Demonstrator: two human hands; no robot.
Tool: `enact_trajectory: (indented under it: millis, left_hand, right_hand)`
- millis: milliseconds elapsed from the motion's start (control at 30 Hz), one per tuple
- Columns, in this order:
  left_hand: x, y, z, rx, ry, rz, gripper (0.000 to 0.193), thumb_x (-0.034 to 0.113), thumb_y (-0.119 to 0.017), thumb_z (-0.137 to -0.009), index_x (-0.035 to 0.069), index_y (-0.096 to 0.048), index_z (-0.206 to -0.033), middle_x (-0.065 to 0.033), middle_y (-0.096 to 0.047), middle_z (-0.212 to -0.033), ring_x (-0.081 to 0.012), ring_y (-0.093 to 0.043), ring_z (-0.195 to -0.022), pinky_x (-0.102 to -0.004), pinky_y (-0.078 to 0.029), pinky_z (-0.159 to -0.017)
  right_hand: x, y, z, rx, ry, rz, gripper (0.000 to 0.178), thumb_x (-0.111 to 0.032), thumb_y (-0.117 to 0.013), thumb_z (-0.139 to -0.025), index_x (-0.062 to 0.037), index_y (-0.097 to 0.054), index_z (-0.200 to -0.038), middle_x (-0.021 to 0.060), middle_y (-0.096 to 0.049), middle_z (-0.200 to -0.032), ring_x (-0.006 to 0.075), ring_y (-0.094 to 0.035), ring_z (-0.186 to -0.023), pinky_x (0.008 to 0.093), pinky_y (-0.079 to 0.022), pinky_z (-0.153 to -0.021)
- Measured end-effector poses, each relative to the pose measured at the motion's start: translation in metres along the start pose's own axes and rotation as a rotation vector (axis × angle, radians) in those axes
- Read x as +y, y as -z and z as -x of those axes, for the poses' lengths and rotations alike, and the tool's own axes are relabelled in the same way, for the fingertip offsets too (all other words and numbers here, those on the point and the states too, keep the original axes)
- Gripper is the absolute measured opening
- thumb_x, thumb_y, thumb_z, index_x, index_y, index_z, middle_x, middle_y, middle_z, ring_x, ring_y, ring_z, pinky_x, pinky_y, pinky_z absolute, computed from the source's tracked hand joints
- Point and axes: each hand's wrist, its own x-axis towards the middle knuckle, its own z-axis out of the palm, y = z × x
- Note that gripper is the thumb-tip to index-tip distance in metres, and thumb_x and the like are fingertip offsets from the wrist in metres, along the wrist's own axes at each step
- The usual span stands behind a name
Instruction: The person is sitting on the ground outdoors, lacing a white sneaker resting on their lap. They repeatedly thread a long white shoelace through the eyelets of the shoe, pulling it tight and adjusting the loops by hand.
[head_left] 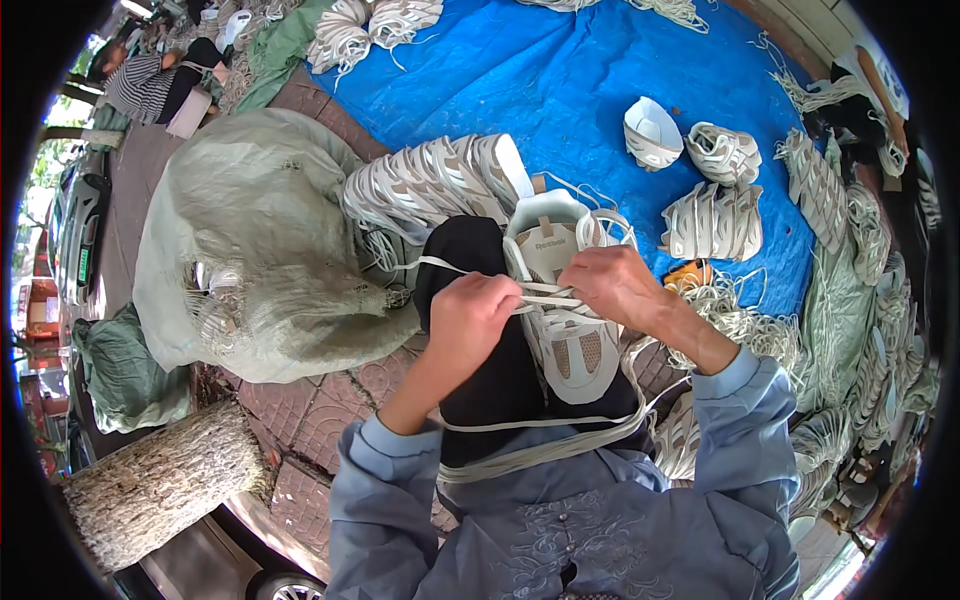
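Lap, black-clad, is being used as rest; on it shoe upper is being propped lengthwise, toe toward waist edge, collar toward knee edge. By left hand and right hand, white lace is being pinched, strands being drawn across throat. Work is probably being done best when strands are being laid flat, untwisted, pull evened both sides. Off-white panels, beige tongue, beige mesh toe are being shown.

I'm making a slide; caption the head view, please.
Left hand and right hand hold pale laces over a shoe upper.
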Motion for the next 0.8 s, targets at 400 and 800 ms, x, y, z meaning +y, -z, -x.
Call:
enact_trajectory:
  millis: [400,800]
  left_hand:
    - [-0.014,-0.019,-0.005,-0.062,0.068,0.014,0.006,0.003,-0.058,-0.067,0.007,-0.054,-0.070,-0.0111,-0.050,-0.060,-0.0272,-0.053,-0.058,-0.0352,-0.041,-0.050]
    - [0.007,-0.025,-0.015,-0.018,-0.213,-0.333,0.022,0.002,-0.064,-0.062,0.003,-0.055,-0.082,-0.0068,-0.052,-0.089,-0.0215,-0.055,-0.072,-0.0294,-0.047,-0.057]
  right_hand:
    - [0.088,0.106,0.034,-0.037,-0.087,0.442,0.014,-0.003,-0.059,-0.053,-0.0046,-0.058,-0.067,0.0078,-0.057,-0.065,0.0234,-0.057,-0.059,0.0344,-0.046,-0.054]
    - [0.042,0.049,0.028,0.151,-0.029,-0.021,0.021,-0.008,-0.065,-0.051,-0.0064,-0.057,-0.070,0.0059,-0.052,-0.068,0.0225,-0.053,-0.071,0.0333,-0.046,-0.061]
